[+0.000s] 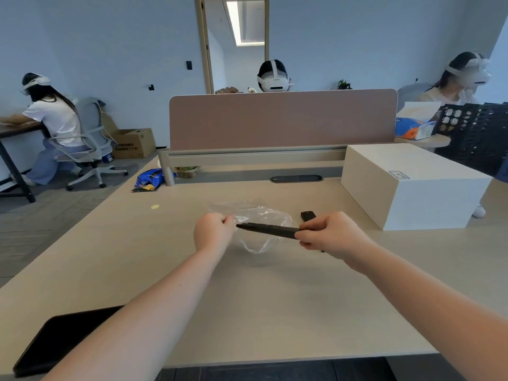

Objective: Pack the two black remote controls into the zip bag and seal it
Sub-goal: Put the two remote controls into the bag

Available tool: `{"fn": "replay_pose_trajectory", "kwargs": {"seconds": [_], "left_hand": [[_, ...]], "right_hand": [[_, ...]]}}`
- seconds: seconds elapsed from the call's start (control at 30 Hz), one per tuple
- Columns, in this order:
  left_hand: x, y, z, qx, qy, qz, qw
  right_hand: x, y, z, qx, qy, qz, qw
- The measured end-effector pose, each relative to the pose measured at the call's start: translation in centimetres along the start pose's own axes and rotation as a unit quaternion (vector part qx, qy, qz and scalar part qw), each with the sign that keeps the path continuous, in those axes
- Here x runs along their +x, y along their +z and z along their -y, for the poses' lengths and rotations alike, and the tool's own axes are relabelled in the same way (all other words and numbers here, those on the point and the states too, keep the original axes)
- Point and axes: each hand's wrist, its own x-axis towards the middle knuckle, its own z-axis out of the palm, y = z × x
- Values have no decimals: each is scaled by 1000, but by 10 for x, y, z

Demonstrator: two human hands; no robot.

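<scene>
Nearest the camera, a flat black pad (pixel 55 342) lies at the table's (pixel 275 298) front left corner, partly under the left forearm. Both hands are raised over the middle of the table. The right hand (pixel 327 235) is closed around one end of a long black remote control (pixel 268 229), whose far end points into the mouth of the clear zip bag (pixel 261 218). The left hand (pixel 213 232) pinches the bag's edge between thumb and fingers. The second black remote (pixel 308 215) lies on the table just behind the right hand. A white box (pixel 412 185) stands further right, and a blue snack packet (pixel 149 178) lies far left.
</scene>
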Motion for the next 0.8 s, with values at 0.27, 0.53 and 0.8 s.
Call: {"fn": "replay_pose_trajectory", "kwargs": {"seconds": [0.27,0.53,0.8], "left_hand": [[-21,13,-7,-20,111,5,994],[-27,19,-8,-17,159,3,987],[-27,16,-2,3,170,21,985]], "right_hand": [[5,54,-9,-130,-75,-56,987],[45,103,-20,-173,-69,-83,979],[74,128,-17,-213,-71,-61,973]]}}
